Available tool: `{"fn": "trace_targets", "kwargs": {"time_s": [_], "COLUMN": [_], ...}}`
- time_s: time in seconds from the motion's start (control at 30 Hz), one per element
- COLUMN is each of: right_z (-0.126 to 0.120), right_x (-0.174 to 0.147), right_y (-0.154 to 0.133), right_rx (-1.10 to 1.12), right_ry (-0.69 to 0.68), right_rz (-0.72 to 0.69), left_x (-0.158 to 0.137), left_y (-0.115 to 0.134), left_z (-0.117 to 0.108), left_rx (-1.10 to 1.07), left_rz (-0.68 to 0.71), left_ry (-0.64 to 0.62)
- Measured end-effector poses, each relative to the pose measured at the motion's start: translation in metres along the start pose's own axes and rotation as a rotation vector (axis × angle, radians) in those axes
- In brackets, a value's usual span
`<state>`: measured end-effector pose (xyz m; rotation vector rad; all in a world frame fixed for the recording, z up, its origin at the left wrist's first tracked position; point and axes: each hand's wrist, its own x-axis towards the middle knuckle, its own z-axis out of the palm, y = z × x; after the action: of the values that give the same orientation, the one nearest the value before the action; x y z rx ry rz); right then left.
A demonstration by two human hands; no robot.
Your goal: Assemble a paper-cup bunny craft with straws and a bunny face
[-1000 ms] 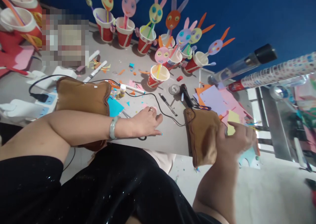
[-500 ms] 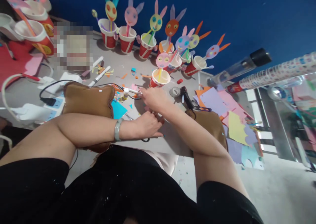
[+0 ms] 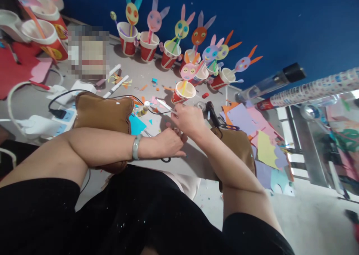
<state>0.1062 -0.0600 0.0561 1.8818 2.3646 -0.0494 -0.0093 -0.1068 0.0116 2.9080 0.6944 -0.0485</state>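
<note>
My right hand is closed around a slim white pen, which points up and to the left over the table. Close below it, my left hand has its fingers curled together, and whatever they pinch is too small and hidden to name. A small pinkish disc shows just above the left fingertips. Beyond both hands stands a red-and-white paper cup with a pink paper rabbit face on a stick. A small bottle with a white cap stands left of the pen.
Several rabbit-face cups line the blue wall. Brown cushions lie under my forearms. A power strip with cables is on the left. Coloured paper sheets, a black-handled tool and paper scraps lie about.
My right hand has moved right and slightly away from the left hand, carrying the white pen, which now shows more clearly. My left hand stays almost in place. The view has shifted slightly.
</note>
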Motion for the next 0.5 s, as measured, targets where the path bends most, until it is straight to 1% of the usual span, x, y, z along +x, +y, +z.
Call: {"fn": "trace_targets", "kwargs": {"time_s": [0.07, 0.17, 0.27, 0.33, 0.43, 0.5], "right_z": [0.006, 0.019, 0.03, 0.036, 0.044, 0.051], "right_x": [-0.018, -0.043, -0.066, -0.079, -0.094, -0.099], "right_y": [0.011, 0.029, 0.045, 0.053, 0.059, 0.059], "right_rx": [0.048, 0.177, 0.358, 0.463, 0.637, 0.781], "right_ry": [0.075, 0.147, 0.286, 0.38, 0.442, 0.495], "right_rz": [0.05, 0.09, 0.057, 0.059, 0.135, 0.194], "left_x": [0.002, 0.005, 0.006, 0.006, 0.006, 0.006], "left_y": [-0.001, -0.001, -0.002, -0.002, -0.002, -0.003], "left_z": [0.0, 0.001, -0.002, -0.005, -0.009, -0.009], "left_rx": [0.009, -0.003, -0.013, -0.005, -0.007, 0.001], "left_rz": [-0.017, -0.031, -0.04, -0.042, -0.039, -0.035], "left_ry": [-0.004, -0.023, -0.042, -0.065, -0.109, -0.107]}}
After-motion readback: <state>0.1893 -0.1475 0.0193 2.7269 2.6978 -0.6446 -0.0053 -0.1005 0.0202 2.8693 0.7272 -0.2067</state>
